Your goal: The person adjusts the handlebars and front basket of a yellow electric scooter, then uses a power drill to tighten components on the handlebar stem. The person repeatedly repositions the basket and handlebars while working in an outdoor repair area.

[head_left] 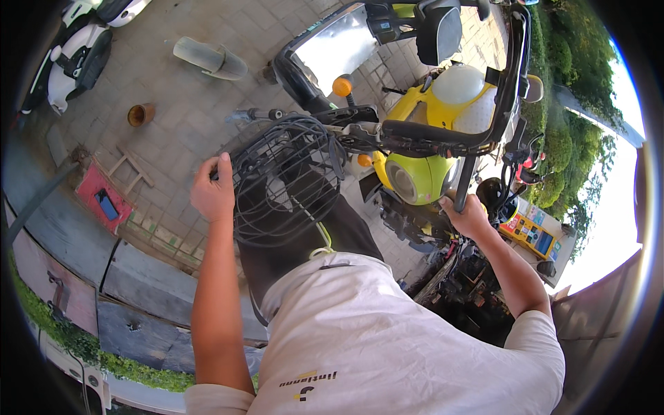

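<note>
A black wire basket (259, 232) is in front of my body, tilted on its side. My left hand (213, 187) is closed at its left edge, with the thumb pointing up. On the right, my right hand (467, 216) is wrapped around the lower end of a black bar (468, 176). This bar is beside a yellow-green rounded shell (432, 176) with a round lamp. A metal bracket (360, 131) with cables lies just past the basket. Orange turn signals (342, 86) stick out near it.
A grey curved fender (211, 59) and a rusty can (140, 115) are on the paving. A low red stool (97, 190) carries a phone (106, 205). Black-and-white scooter parts (79, 66) stand at far left. A yellow box (529, 232) sits at right. Black framing rises ahead.
</note>
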Demonstrator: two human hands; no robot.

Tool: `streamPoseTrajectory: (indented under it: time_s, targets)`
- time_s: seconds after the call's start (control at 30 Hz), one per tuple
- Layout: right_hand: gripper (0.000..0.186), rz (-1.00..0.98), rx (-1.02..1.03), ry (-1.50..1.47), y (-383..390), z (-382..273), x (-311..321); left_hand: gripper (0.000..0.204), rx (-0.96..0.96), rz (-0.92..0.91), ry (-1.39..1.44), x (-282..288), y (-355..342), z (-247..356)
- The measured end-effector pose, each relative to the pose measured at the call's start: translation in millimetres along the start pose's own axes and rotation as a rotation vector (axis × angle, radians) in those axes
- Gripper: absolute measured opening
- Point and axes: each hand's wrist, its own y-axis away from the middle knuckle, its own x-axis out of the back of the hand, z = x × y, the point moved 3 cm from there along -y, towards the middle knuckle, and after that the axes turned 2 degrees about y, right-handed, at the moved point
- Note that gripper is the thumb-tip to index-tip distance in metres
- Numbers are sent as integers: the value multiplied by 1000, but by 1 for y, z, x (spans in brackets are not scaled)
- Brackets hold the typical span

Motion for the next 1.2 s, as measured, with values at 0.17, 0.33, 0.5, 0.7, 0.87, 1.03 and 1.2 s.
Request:
streamPoseTrajectory:
  time_s: [0.17,0.33,0.5,0.7,0.87,1.03,1.2]
  targets:
    - [27,-1,-25,-5,-3,-1,-2,34,-15,-41,-41,1,-7,7]
    - [20,-47,-16,251,-9,31,-18,31,-90,-26,-24,4,0,6]
    - [33,-110,-56,-37,-10,-11,-1,30,-57,-13,16,2,4,-1]
    - [34,-56,72,-12,-9,2,-3,31,-123,-45,16,4,2,3]
    - [35,-8,92,-79,-12,-10,-3,31,-112,-41,59,3,5,2]
    - [32,-26,36,-46,-8,-3,-5,28,-80,-54,51,4,-2,1]
    - [31,-54,78,-11,-10,-4,-4,35,-131,-69,63,5,-4,9]
